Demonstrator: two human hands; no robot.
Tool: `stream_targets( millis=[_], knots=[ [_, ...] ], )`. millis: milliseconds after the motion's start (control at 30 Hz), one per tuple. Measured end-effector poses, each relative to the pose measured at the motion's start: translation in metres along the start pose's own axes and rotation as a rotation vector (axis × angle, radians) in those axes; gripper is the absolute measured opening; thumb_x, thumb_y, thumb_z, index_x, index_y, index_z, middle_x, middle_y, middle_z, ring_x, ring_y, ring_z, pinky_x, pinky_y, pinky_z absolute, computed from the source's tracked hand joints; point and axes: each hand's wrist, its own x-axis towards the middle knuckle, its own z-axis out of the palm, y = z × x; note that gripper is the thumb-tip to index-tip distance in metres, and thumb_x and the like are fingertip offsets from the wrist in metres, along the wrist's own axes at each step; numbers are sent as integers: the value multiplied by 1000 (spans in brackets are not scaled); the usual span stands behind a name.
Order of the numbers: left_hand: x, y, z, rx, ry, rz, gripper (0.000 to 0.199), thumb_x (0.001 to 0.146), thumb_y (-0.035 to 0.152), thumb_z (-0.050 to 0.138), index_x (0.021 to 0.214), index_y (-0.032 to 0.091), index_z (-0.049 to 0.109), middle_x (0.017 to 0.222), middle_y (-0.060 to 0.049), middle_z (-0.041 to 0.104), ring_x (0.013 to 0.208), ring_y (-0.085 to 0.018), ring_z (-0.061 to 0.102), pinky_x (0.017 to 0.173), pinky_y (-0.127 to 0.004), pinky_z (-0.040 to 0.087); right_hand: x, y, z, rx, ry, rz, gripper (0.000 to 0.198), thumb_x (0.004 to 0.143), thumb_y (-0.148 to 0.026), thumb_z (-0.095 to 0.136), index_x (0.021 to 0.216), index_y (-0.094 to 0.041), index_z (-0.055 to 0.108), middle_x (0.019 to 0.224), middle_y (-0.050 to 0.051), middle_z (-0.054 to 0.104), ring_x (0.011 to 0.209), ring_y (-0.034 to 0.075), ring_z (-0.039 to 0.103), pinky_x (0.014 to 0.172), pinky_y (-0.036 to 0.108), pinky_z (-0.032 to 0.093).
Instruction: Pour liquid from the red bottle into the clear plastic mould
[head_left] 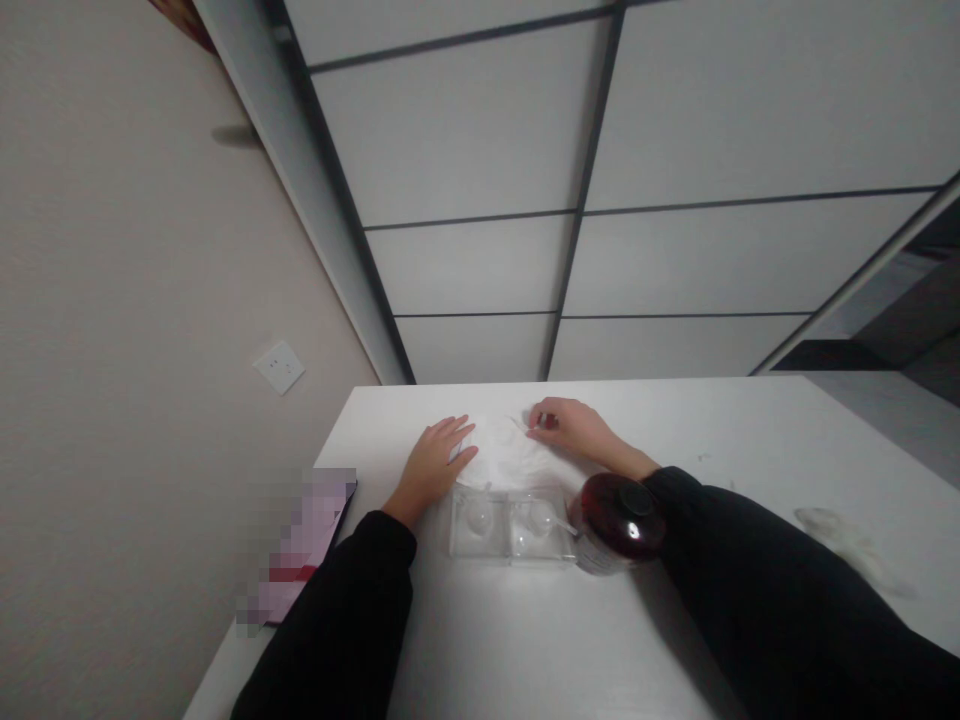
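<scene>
Up at 12 o'clock on the white table (675,620), our left hand (431,462) lies flat, fingers spread, pinning a white sheet (506,455). Our right hand (574,430) is pinched narrow on something tiny at the sheet's 1 o'clock edge; can't tell what. We'd keep the flat palm steady and the elbow off the dark red jar (619,523) beside the clear tray (506,525).

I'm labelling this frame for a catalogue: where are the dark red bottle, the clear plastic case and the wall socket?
dark red bottle (619,522), head view, on its rounded top.
clear plastic case (508,530), head view, on its transparent lid.
wall socket (279,367), head view, on its white faceplate.
</scene>
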Motion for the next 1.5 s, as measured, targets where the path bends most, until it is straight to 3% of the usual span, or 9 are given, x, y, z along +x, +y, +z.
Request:
stream_targets(
  millis=[233,367,467,767,867,1067,1333,1500],
  knots=[
    [0,0,-1,-18,15,22,42,107,42,58,144,24,66,157,-10,62,149,-32,54,128,-58,40,5,8,-4,-48,-24,26,13,95,-26,66,88,-23,77,90,5,79,75,19,67,68,29,44],
    [0,2,-1,-26,8,15,42,107,41,58,143,22,66,156,-12,62,149,-32,54,127,-57,41,2,4,-3,-52,-30,16,9,89,-34,76,90,-24,76,94,5,79,79,21,67,68,30,43],
    [0,3,-1,-21,-1,-1,42,106,40,59,143,21,66,157,-12,62,149,-33,54,127,-58,40,2,2,-3,-51,-32,9,3,86,-24,73,84,-24,75,92,6,78,79,21,68,69,30,42],
    [0,4,-2,-38,-3,-2,44,107,41,57,144,19,66,157,-14,61,149,-35,53,128,-61,38,13,14,-6,51,-58,16,11,93,-21,63,88,-21,72,84,5,79,73,18,68,70,28,47],
    [1,4,-2,-47,3,6,43,106,41,58,143,20,66,157,-13,62,149,-34,54,128,-60,38,14,13,-6,86,-70,7,8,93,-25,68,97,-21,73,86,4,79,74,18,71,69,27,48],
    [0,4,-2,-59,25,12,41,105,40,60,141,24,68,156,-11,63,148,-33,55,128,-58,40,14,17,-6,117,-35,0,32,83,-12,71,113,-22,71,89,4,80,77,19,72,76,29,52],
    [0,2,-1,-39,15,-2,42,105,40,61,143,23,66,156,-11,62,148,-33,55,128,-59,40,13,26,-3,180,18,2,21,89,-15,63,106,-19,75,84,6,78,76,19,72,76,31,56],
    [0,4,-2,-32,19,-15,41,107,35,55,146,25,65,159,-9,60,148,-30,54,128,-57,39,4,17,-10,199,66,-62,17,95,-27,62,103,-18,74,105,12,77,91,23,71,83,35,57]
  ],
)
